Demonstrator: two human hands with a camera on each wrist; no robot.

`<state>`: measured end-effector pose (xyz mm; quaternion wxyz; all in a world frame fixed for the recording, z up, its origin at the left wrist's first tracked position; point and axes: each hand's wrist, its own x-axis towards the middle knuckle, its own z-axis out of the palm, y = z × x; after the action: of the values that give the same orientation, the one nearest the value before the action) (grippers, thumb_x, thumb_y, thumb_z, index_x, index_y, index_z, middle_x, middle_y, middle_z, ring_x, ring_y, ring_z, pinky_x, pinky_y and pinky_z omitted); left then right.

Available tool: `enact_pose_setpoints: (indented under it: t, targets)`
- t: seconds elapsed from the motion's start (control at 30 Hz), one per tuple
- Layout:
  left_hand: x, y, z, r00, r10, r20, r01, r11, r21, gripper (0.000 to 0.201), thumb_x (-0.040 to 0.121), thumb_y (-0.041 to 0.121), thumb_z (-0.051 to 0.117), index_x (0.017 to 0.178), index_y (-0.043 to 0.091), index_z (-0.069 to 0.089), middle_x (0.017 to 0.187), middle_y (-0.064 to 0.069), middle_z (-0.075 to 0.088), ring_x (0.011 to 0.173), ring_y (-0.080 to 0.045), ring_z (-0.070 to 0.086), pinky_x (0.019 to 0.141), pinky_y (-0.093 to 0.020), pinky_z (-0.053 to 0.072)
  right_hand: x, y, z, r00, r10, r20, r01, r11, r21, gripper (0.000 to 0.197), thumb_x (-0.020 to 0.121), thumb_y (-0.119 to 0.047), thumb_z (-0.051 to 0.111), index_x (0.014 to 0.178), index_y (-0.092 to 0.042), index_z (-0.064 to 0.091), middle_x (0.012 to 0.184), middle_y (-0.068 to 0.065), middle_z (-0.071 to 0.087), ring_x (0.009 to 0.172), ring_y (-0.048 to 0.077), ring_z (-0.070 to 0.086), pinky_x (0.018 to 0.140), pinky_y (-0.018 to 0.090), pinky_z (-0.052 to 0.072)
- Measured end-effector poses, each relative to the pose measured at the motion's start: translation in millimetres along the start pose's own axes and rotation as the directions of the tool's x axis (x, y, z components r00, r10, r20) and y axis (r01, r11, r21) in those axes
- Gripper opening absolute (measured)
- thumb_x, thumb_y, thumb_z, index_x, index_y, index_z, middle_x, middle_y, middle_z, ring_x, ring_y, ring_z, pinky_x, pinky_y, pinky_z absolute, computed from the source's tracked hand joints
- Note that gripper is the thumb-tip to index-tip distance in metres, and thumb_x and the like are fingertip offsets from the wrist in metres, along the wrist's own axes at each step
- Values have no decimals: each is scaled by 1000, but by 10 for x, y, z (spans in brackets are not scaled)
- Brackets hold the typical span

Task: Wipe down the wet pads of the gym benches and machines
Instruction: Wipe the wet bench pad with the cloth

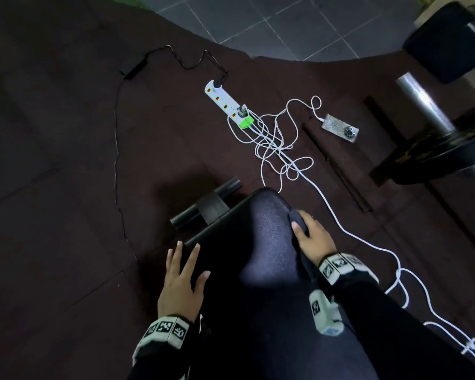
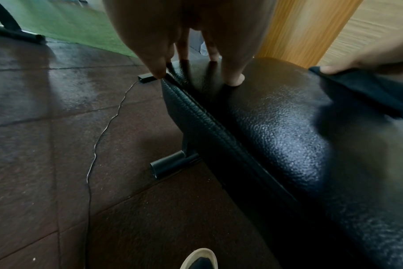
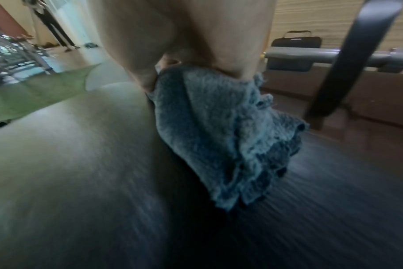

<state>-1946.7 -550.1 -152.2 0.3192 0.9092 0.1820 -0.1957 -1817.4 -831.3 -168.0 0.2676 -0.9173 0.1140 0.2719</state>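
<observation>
A black padded gym bench (image 1: 247,242) runs from the bottom of the head view toward its middle; its textured pad (image 2: 276,127) shines in the left wrist view. My left hand (image 1: 183,281) rests on the pad's left edge with straight spread fingers (image 2: 235,80). My right hand (image 1: 311,237) grips a dark blue-grey cloth (image 1: 296,219) on the pad's far right edge. The cloth (image 3: 219,136) hangs in folds under that hand in the blurred right wrist view, and the cloth (image 2: 361,94) lies on the pad in the left wrist view.
A white power strip (image 1: 225,101) with tangled white cables (image 1: 274,144) and a phone (image 1: 340,127) lie on the dark rubber floor beyond the bench. A thin black cord (image 1: 117,149) runs at left. A barbell sleeve and plate (image 1: 433,138) stand at right. My shoe (image 2: 199,259) is beside the bench.
</observation>
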Motion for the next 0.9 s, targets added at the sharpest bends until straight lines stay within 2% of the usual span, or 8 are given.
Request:
enact_pose_setpoints:
  t: [0.2,0.43,0.5,0.57,0.63,0.73,0.83,0.9]
  targets:
    - [54,-57,35,1000,-3,-28,1,997,-74,63,88,36,62,143,41,31,154,18,3,143,-6,-3,83,-24,42,391,-531,52,997,-74,33,75,996,-41,48,96,-38,43,142,-29,33,133,12,47,121,32,47,98,33,36]
    - [66,-142,-9,999,38,-24,-41,988,-147,70,86,32,67,141,44,25,154,19,10,144,-4,2,85,-19,36,89,-97,-14,989,-149,-23,150,985,82,46,92,-32,53,137,-29,42,135,-5,51,125,18,47,100,22,32]
    - [65,-160,-2,998,48,-32,-52,987,-150,71,85,31,68,141,43,25,154,19,10,144,-4,3,84,-18,36,61,-60,-36,992,-126,-24,128,987,94,42,92,-30,54,133,-29,46,132,-7,54,122,16,50,98,18,31]
    - [68,-168,17,998,52,-34,-56,986,-154,72,85,30,68,141,43,25,154,19,10,144,-5,4,84,-19,36,114,-136,-51,996,-84,-12,85,992,91,38,93,-31,54,131,-30,49,128,-4,58,119,18,52,96,20,33]
    - [70,-189,39,998,54,-41,-60,984,-170,72,85,28,69,141,43,27,154,19,11,145,-5,4,87,-20,37,234,-282,-47,997,-70,9,69,993,100,36,93,-32,53,129,-30,50,125,-2,59,117,19,52,96,23,33]
    - [65,-254,62,994,89,-62,-101,967,-234,71,83,21,72,140,40,35,156,15,14,145,-5,5,99,-22,33,473,-525,-30,994,-103,37,99,991,95,37,92,-34,53,129,-31,50,126,1,58,119,21,52,97,23,33]
    - [30,-330,86,992,107,-69,-121,961,-247,71,84,20,71,141,37,33,158,10,11,144,0,2,100,-10,24,635,-735,-3,983,-153,104,158,986,-45,39,93,-32,52,132,-29,49,128,6,55,119,24,49,94,21,30]
    - [1,-342,95,990,111,-86,-128,964,-234,69,85,24,69,142,37,33,159,8,9,142,5,0,94,-2,22,699,-808,18,969,-209,130,223,969,-109,40,92,-31,53,131,-26,50,130,5,54,122,24,47,102,26,31]
